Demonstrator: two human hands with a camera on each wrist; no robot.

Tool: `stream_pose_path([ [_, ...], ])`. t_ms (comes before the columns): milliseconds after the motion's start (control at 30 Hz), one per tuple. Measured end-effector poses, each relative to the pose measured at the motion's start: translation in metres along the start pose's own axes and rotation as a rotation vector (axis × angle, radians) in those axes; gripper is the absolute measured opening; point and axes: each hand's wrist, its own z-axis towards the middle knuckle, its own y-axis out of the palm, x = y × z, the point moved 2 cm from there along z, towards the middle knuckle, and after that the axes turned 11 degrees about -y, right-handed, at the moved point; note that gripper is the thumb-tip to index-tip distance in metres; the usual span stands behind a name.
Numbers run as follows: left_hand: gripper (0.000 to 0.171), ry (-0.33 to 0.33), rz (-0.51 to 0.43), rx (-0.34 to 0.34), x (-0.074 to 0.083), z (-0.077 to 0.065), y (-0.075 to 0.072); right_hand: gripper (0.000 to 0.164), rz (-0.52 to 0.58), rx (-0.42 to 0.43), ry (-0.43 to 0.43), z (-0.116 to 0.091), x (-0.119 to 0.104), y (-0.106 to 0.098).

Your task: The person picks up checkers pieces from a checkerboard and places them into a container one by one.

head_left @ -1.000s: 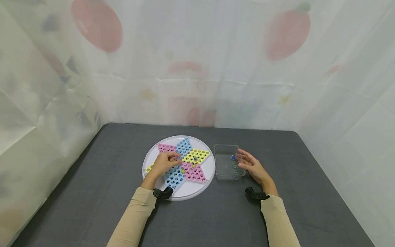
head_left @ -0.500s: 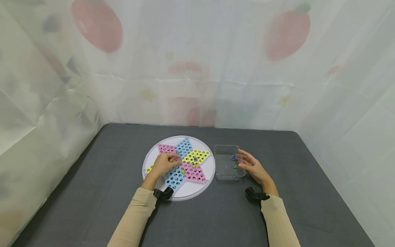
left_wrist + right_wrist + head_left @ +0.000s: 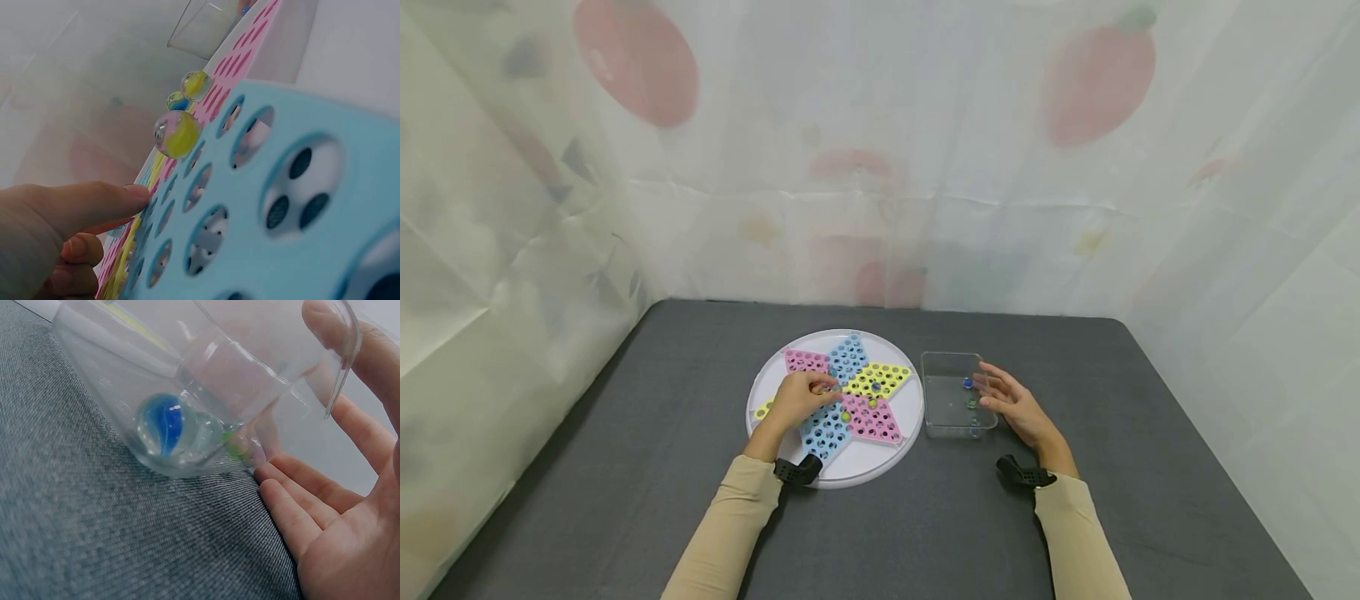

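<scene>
My left hand [image 3: 799, 398] is over the middle of a round Chinese checkers board [image 3: 910, 417] with a pink, blue and yellow star full of holes. In the left wrist view its thumb [image 3: 119, 201] reaches to the blue section and other fingers curl below; I cannot tell whether a marble is between the fingertips. A yellow-streaked marble [image 3: 178, 134] sits near the thumb, with a clear-yellow marble [image 3: 196, 85] and a blue-yellow marble [image 3: 177, 100] beyond. My right hand [image 3: 1017, 410] is at the right wall of a transparent box [image 3: 951, 429], fingers loosely extended along it.
Inside the box lie several marbles, among them a blue-swirled marble [image 3: 161, 425] and a green marble [image 3: 236, 445]. Board and box stand side by side on a dark grey table [image 3: 880, 533]. A pale printed curtain [image 3: 880, 150] hangs behind and at both sides.
The left thumb and index fingertips have drawn slightly closer together over the board's middle. The right hand, the box and the visible marbles have stayed in place.
</scene>
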Motion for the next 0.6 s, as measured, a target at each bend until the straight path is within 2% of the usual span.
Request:
stream_pose_path([
  [267, 0.026, -0.013, -0.008, 0.010, 0.0025, -0.0016, -0.0011, 0.072, 0.004, 0.000, -0.005, 0.0003, -0.0025, 0.0016],
  [600, 0.025, 0.010, -0.024, 0.005, 0.0050, -0.0036, -0.0029, 0.074, -0.001, 0.009, 0.007, -0.0006, -0.0029, 0.0012],
])
